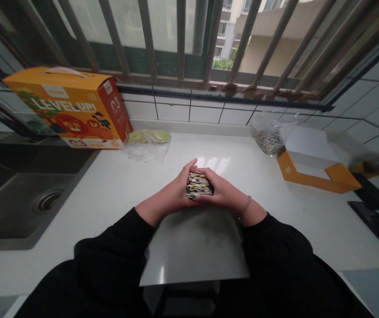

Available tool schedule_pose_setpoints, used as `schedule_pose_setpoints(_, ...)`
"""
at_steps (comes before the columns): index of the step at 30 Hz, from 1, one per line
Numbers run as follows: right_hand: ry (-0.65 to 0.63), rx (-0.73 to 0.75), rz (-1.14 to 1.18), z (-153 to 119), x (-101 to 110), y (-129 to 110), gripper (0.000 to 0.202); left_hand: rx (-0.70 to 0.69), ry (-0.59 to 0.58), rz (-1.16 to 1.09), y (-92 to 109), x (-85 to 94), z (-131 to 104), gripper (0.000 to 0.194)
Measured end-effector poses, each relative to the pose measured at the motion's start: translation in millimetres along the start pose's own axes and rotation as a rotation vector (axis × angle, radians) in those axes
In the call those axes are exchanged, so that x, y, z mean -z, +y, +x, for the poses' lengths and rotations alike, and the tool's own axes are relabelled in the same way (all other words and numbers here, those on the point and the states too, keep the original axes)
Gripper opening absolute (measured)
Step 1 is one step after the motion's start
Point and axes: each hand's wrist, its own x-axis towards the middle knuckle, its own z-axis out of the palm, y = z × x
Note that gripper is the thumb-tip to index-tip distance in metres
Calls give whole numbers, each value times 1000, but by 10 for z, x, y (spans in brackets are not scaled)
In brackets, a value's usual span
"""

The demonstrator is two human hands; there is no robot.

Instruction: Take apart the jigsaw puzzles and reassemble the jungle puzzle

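Note:
A thick stack of puzzle pieces [198, 185], with pale edges and specks of red, green and blue, is pressed between my two hands above the white counter. My left hand [180, 187] wraps round its left side, the index finger pointing up and away. On the right side, my right hand [221, 189] curls round the stack with its fingers at the far edge and thumb at the near edge. My thumbs come close together at the near side. The palms and some fingertips hide the stack's ends.
An orange "LEVEL UP!" box [73, 110] stands at the back left, beside a sink [7, 198]. Near it lies a clear bag with something yellow-green [149, 139]. At the back right are a clear bag of small pieces [269, 137] and an open orange-and-white box [312, 154].

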Motion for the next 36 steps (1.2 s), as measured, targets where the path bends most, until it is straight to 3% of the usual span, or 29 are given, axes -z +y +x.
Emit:
schedule_pose_setpoints(6,-25,-29,-26,-100,-23,99,112,51,-92,-45,88,74,-56,130)
schedule_pose_setpoints(10,34,-34,-56,-88,-75,139,104,38,-114,-98,56,55,-37,117)
schedule_pose_setpoints(12,59,-29,-61,-65,-106,122,100,50,-53,-151,16,-14,2,108)
schedule_pose_setpoints(18,100,14,-61,-8,-164,60,98,163,312,-398,-27,-325,167,68)
schedule_pose_setpoints(21,104,44,-89,4,-159,70,105,160,431,-448,-9,-407,225,58)
schedule_pose_setpoints(26,153,-4,-132,12,-169,74,93,176,465,-545,-43,-437,280,64)
schedule_pose_setpoints(30,222,23,-148,23,-173,35,80,86,451,-569,-10,-420,275,67)
schedule_pose_setpoints(32,238,36,-160,29,-159,14,85,71,464,-501,20,-400,254,70)
schedule_pose_setpoints(36,150,75,-182,34,-136,0,104,177,398,-398,17,-369,217,80)
